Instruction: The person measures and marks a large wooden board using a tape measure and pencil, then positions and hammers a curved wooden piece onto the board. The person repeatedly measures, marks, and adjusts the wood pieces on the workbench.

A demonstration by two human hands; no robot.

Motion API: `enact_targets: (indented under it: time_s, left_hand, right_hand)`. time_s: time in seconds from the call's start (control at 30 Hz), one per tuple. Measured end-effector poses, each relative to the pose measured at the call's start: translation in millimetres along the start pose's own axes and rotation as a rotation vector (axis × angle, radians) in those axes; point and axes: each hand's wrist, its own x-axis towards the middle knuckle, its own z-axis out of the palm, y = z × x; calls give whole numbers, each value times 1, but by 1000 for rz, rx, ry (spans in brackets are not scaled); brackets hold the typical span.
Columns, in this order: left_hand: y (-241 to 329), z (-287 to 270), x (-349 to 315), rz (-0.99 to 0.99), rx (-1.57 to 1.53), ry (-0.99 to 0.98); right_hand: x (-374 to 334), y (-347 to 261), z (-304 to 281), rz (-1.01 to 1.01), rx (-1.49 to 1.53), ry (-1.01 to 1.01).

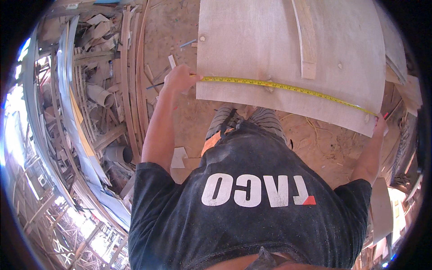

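A large pale plywood sheet [252,40] lies in front of me. A yellow tape measure blade [288,87] stretches across its near edge from left to right. My left hand [179,78] pinches the tape's end at the sheet's left edge. My right hand [380,123] holds the other end of the tape at the sheet's right corner, where the case is mostly hidden. A narrow wooden strip [307,40] lies on top of the sheet.
A heap of scrap wood strips, offcuts and pipe pieces [101,90] fills the left side. Sawdust and shavings cover the ground [315,144]. More boards [400,76] lean at the right. My dark shirt fills the lower middle.
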Motion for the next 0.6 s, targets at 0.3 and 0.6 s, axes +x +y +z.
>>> enact_targets:
  time_s: [0.3, 0.6]
  left_hand:
    - [3, -2, 1, -7, -13, -16]
    - [-9, 4, 9, 27, -6, -11]
  right_hand:
    - [-17, -12, 7, 79, -25, 15]
    - [-14, -24, -5, 27, -67, -4]
